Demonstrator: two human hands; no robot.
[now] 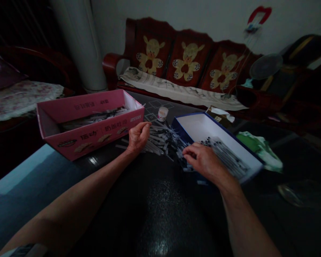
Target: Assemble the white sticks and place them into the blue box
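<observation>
My left hand (139, 137) is closed beside the pink box (91, 137), over the left side of a loose pile of clear plastic pen barrels (156, 141). Whatever its fingers hold is hidden. On the right, my right hand (203, 160) curls its fingertips together above small dark pen parts (178, 141), at the near left edge of a blue box (189, 119) with a white inside. What lies between those fingertips is too small to make out. Rows of pens (227, 157) with dark ends rest in the blue box. More clear barrels (104, 115) lie inside the pink box.
A small tub (162, 113) stands behind the pile on the dark table (149, 210). Right of the blue box lies a green and white plastic packet (260, 148), with a brown box (219, 117) behind. A wooden sofa (171, 60) stands across the far side.
</observation>
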